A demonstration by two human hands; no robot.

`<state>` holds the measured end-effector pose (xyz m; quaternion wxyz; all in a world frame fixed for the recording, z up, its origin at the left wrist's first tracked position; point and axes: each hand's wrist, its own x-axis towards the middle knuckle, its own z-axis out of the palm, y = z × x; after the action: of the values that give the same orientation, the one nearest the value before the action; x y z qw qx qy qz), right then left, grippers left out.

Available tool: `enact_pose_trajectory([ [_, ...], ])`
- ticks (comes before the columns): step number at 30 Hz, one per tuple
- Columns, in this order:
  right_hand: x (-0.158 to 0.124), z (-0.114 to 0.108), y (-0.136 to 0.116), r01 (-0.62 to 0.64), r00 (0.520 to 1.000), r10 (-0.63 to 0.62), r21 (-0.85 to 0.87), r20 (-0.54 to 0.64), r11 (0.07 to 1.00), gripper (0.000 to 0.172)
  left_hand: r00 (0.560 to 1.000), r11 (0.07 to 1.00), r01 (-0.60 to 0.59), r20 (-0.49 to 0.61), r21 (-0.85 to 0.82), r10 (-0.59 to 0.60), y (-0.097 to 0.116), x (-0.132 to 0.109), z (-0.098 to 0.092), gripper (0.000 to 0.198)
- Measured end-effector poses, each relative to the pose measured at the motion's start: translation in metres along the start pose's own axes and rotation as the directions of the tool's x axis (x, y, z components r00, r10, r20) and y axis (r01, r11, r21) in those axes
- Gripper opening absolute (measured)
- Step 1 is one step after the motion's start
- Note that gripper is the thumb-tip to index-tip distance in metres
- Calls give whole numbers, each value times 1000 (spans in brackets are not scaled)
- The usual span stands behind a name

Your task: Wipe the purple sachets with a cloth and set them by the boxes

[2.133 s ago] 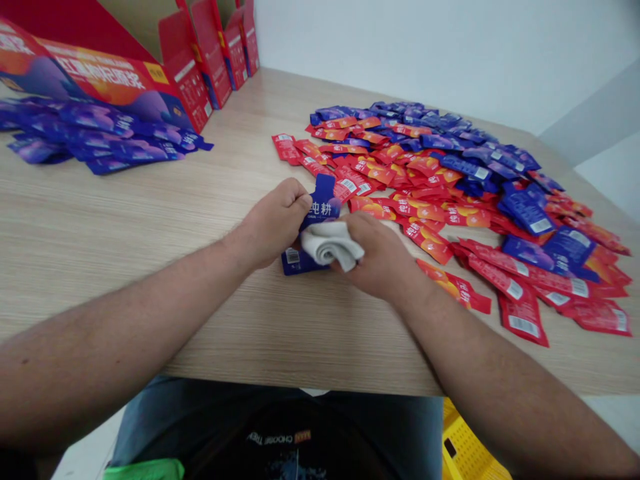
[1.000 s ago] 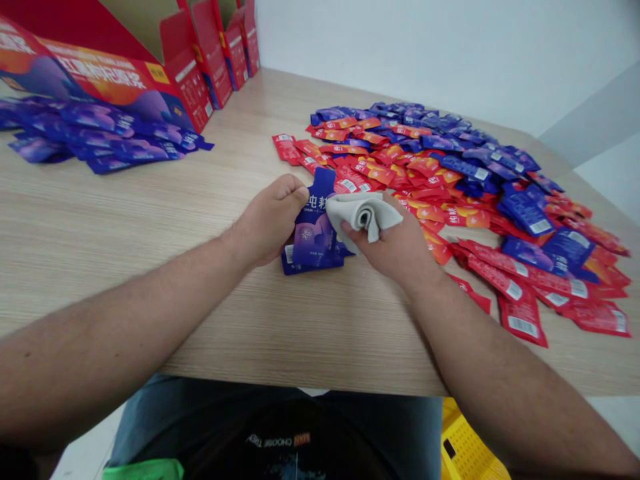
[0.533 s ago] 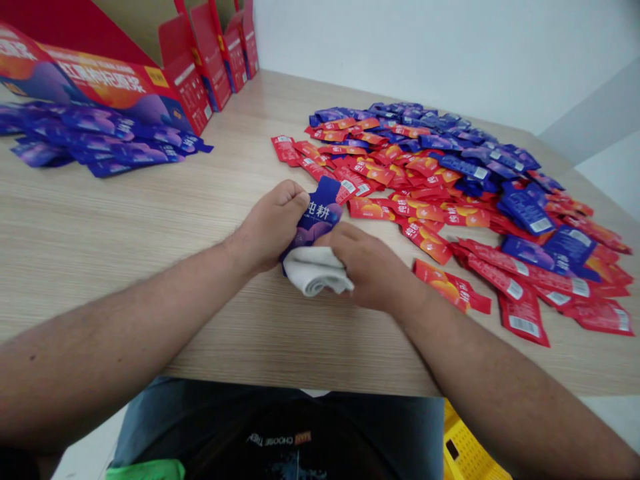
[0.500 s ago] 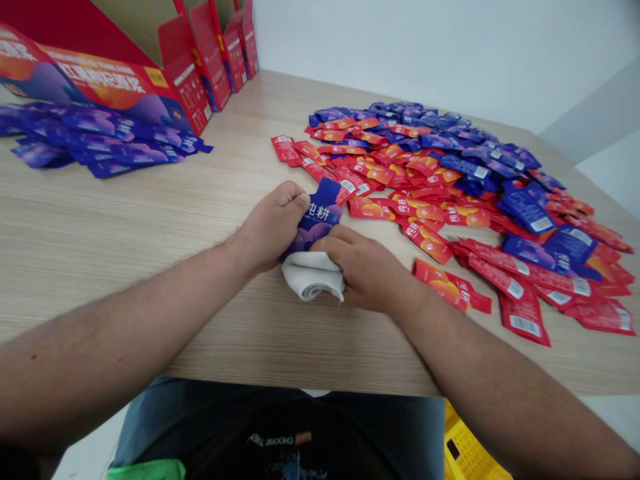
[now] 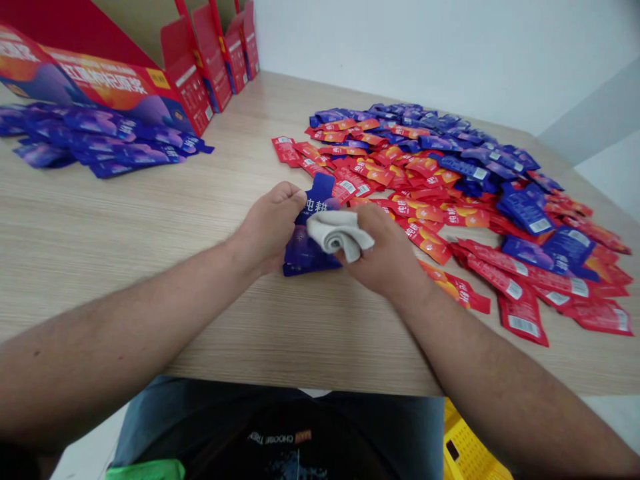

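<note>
I have the left hand (image 5: 273, 225) gripping the pouch (image 5: 303, 245) at nine o'clock, the right hand (image 5: 384, 252) clutching the cloth (image 5: 334, 227); I'd press evenly.

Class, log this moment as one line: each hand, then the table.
left hand: grips blue pouch | right hand: holds cloth over pouch | table, right: mixed pile | table, left: blue pile, boxes
</note>
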<state>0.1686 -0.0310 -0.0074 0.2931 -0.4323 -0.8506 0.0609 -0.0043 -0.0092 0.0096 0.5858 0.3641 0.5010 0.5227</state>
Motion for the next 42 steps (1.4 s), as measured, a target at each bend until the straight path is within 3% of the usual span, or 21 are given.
enact_pose_trajectory([
  [3, -1, -2, -5, 112, 971, -122, 60, 205, 992, 29, 996, 997, 70, 51, 17, -70, 0, -5, 2, 15],
  [4, -1, -3, -5, 101, 972, -109, 50, 208, 994, 29, 995, 996, 86, 60, 2, -86, -1, -6, 2, 16],
  [8, 0, -5, -1, -56, 998, 54, -49, -41, 997, 23, 994, 992, 84, 79, -89, -77, -1, -7, 3, 17],
  [12, 1, -6, 4, 62, 993, -62, 6, 100, 998, 28, 987, 996, 82, 144, -28, -77, -1, -8, 3, 20],
  [17, 6, -11, 16, -101, 982, 90, -59, -168, 993, 18, 974, 992, 107, 206, -72, -90, -3, -10, 2, 17],
  [23, 9, -15, 18, -104, 985, 104, 7, -139, 995, 24, 946, 998, 11, 323, 55, -28, -9, -14, -2, 11],
  [28, 11, -16, 21, -104, 986, 109, 41, -125, 994, 25, 943, 990, -85, 329, 113, 43, -11, -12, -5, 10],
  [34, 9, -14, 14, -125, 981, 126, 16, -148, 992, 23, 958, 997, 52, 279, 57, -65, -6, -15, 0, 16],
  [39, 3, -8, 0, 43, 995, -48, 67, 82, 997, 28, 977, 988, 126, 183, -91, -108, 2, -11, 3, 22],
  [42, 1, -3, -2, -28, 1000, 28, 0, 15, 1000, 25, 981, 975, 143, 152, -168, -118, 1, -7, 3, 21],
])
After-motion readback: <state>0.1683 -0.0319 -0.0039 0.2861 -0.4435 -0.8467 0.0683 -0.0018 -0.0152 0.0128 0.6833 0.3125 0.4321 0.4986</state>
